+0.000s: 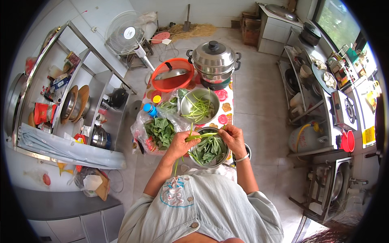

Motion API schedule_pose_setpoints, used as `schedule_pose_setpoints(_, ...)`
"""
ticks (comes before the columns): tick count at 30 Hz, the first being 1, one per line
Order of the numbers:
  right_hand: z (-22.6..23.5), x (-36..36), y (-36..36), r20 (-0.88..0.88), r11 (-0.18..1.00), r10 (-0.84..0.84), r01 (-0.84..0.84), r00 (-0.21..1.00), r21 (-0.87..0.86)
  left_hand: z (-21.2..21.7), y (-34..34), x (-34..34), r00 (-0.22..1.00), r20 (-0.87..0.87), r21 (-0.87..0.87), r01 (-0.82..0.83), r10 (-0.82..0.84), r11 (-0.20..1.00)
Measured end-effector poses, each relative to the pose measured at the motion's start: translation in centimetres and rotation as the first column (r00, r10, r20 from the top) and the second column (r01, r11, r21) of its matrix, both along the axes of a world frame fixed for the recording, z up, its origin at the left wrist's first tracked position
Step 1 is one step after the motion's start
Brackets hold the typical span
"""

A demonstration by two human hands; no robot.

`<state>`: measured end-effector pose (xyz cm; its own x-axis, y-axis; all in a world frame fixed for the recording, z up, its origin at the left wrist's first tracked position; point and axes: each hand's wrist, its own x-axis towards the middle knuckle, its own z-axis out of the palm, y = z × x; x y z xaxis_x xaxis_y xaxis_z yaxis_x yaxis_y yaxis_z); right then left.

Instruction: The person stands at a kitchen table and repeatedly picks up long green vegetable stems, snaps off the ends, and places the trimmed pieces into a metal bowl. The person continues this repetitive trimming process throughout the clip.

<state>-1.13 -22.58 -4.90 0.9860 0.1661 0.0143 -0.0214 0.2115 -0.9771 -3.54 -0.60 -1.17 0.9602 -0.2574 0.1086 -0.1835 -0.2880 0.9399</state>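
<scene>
A long green vegetable stem [208, 134] stretches level between my hands. My left hand [180, 144] is closed round one end, with more stems hanging below it. The other end is pinched in my right hand [232, 138], which has a bangle at the wrist. Beneath them a metal bowl [206, 165] holds picked leaves [210, 150]. Just beyond stands a larger metal basin [215, 99] with cut pale-green stems [197, 108] in it. To the left of my left hand, leafy greens [161, 133] lie in a clear plastic bag [139, 128].
A lidded steamer pot [214, 60] and a red-orange basin [167, 86] with a metal lid inside occupy the table's far end. A blue-capped bottle [150, 109] stands by the bag. Metal shelving [106, 83] is on the left, a counter with a gas stove [344, 109] on the right.
</scene>
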Motion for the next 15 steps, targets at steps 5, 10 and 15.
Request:
schedule_pose_setpoints(5,1.7,-0.2,0.7,-0.244,0.833,0.179,-0.015,0.953,0.554,1.1,0.3,-0.2,0.968,-0.248,0.126,0.081,-0.047,0.989)
schedule_pose_setpoints(10,1.2,-0.2,0.9,-0.194,0.707,0.349,-0.121,0.917,0.697,0.8,0.3,-0.7,0.941,-0.338,-0.079,-0.001,-0.026,0.997)
schedule_pose_setpoints(15,1.0,-1.0,1.4,-0.116,0.457,0.517,-0.158,0.848,0.875,1.1,0.1,-0.7,0.893,-0.435,-0.520,-0.147,-0.112,0.841)
